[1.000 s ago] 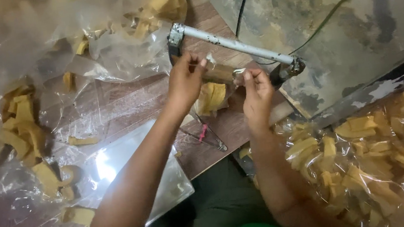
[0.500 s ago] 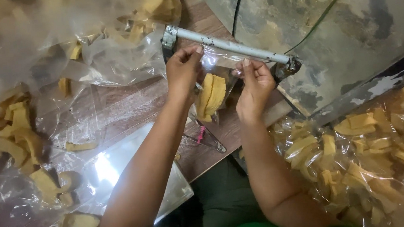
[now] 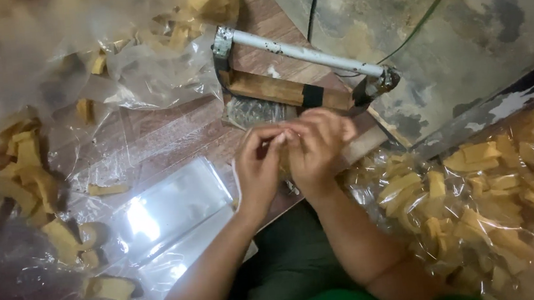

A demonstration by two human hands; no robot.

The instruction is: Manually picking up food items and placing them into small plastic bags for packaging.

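Small clear plastic packet (image 3: 282, 143), crinkly and mostly hidden, sits pinched between left hand (image 3: 261, 170) and right hand (image 3: 316, 147), both grips narrow, above the brown wooden desk (image 3: 175, 129), near the grey metal sealer bar (image 3: 300, 54).

- Table (image 3: 168, 129): brown wood, grained
- Empty bags (image 3: 169, 203): clear glossy plastic
- Sealer bar (image 3: 300, 54): scuffed grey metal
- Wall (image 3: 462, 30): rough, blotchy
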